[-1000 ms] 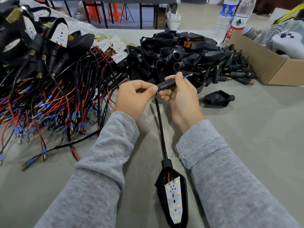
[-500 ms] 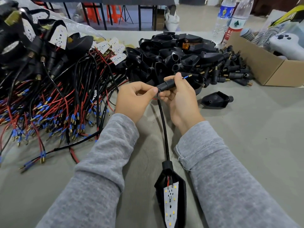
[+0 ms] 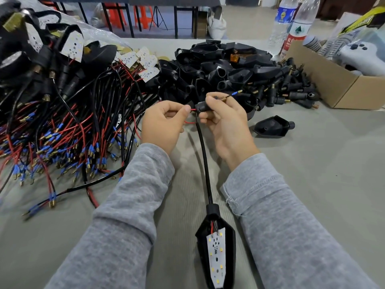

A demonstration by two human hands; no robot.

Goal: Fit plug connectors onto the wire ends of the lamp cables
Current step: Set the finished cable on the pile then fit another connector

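My right hand (image 3: pixel 225 122) grips a black plug connector (image 3: pixel 203 106) with a brass threaded end; a blue-sleeved wire tip (image 3: pixel 235 93) sticks out past it. My left hand (image 3: pixel 164 124) pinches a thin red wire (image 3: pixel 192 110) that runs into the connector's near end, with a red loop below the fingers. A black lamp cable (image 3: pixel 205 159) hangs from the connector down to a black lamp housing (image 3: pixel 216 249) with a white LED board, lying on the table between my forearms.
A tangle of red and black wired lamp cables (image 3: pixel 68 126) fills the left. A heap of black housings and plug connectors (image 3: pixel 229 69) lies behind my hands, one loose housing (image 3: pixel 273 128) to the right. A cardboard box (image 3: pixel 333 84) and two water bottles (image 3: pixel 291 28) stand at the back right.
My left hand has drawn away from the connector to the left, baring a red wire between them. The connector's brass end now shows past my right fingers.
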